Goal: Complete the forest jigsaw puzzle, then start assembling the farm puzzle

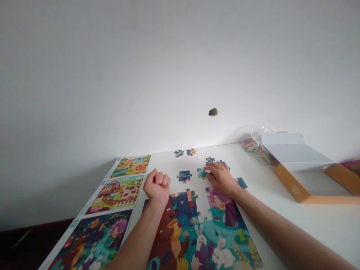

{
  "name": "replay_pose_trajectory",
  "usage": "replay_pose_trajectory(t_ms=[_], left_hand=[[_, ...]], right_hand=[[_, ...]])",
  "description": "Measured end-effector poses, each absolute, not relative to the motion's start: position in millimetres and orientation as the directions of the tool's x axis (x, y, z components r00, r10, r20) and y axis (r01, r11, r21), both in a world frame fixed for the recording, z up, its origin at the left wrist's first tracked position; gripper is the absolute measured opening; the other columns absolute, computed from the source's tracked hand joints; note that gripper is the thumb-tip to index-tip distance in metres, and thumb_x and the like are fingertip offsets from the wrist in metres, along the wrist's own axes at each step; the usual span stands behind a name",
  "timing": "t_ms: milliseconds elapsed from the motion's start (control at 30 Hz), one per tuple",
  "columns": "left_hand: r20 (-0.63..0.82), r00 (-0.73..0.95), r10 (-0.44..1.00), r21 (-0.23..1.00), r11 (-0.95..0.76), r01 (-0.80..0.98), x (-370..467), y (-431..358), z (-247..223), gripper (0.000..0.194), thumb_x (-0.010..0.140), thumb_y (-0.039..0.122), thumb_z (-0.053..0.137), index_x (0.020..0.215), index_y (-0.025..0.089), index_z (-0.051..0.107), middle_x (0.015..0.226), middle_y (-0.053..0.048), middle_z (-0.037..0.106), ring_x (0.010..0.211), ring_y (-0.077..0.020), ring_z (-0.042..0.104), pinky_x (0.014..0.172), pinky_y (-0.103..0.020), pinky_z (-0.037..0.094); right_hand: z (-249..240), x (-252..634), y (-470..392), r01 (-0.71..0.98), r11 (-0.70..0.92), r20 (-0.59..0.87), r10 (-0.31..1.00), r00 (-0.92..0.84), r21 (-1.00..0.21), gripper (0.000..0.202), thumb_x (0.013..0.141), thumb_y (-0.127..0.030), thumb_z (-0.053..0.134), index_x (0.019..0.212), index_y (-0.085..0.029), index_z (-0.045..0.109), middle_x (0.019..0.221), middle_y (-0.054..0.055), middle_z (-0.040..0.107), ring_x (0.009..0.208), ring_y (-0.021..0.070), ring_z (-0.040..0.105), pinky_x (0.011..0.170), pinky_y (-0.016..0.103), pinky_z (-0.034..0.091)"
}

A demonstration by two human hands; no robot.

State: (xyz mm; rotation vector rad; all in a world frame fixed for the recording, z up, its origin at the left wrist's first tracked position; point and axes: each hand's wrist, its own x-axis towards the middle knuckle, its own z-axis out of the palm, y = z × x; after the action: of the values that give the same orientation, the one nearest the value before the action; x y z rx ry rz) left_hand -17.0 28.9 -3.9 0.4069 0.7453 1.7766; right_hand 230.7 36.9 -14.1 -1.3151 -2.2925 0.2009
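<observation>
Starts at the left with the printed sheet (121, 191), laid flat on the white worktop (267, 195). Next comes to the left hand (156, 185), curled into a fist near the partly joined puzzle (199, 240), not seen holding anything. Passes a loose dark-blue piece (184, 176), lying between the hands, beyond the puzzle's uneven far edge. Then reaches the teal piece (201, 173): lying just left of the right hand (221, 178), right at the fingertips, and clearly nearer to that grip than to the fist. Shows bent fingers and a thumb at the right side of the teal piece, seemingly touching; cannot tell whether pinching firmly. Cannot make out a long axis either, being partly covered. Sits beyond the notch in the puzzle's far edge. Ends rightward at the clear bag (255, 146) and open box (289, 187).
</observation>
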Motion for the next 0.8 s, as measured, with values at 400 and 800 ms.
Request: replay_pose_trajectory(t_ms=[400,800], left_hand=[[-0.179,-0.329,0.927,0.58,-0.17,-0.797,-27.6,35.7,-11.4,0.044,0.072,0.027,0.055,0.049,0.02,0.018,0.039,0.008,0.016,0.031,-0.0056,0.016,0.035,-0.023,0.015],[-0.101,-0.295,0.95,0.651,-0.161,-0.742,-24.7,36.3,-18.4,0.047,0.072,0.032,0.056,0.05,0.02,0.017,0.04,0.009,0.015,0.031,-0.0049,0.017,0.035,-0.022,0.015]], right_hand=[[-9.9,156.2,138.5,0.886,0.423,0.115,0.906,-0.408,-0.188,0.041,0.091,-0.018,0.056,0.131,-0.02,0.051,0.128,0.015,0.051,0.118,0.0323,0.043,0.095,0.048,0.035],[-0.4,152.4,141.1,0.976,0.053,-0.023,0.998,-0.059,-0.21,0.043,0.072,-0.041,0.082,0.103,-0.016,0.066,0.104,0.018,0.064,0.105,0.0336,0.058,0.081,0.042,0.047]])
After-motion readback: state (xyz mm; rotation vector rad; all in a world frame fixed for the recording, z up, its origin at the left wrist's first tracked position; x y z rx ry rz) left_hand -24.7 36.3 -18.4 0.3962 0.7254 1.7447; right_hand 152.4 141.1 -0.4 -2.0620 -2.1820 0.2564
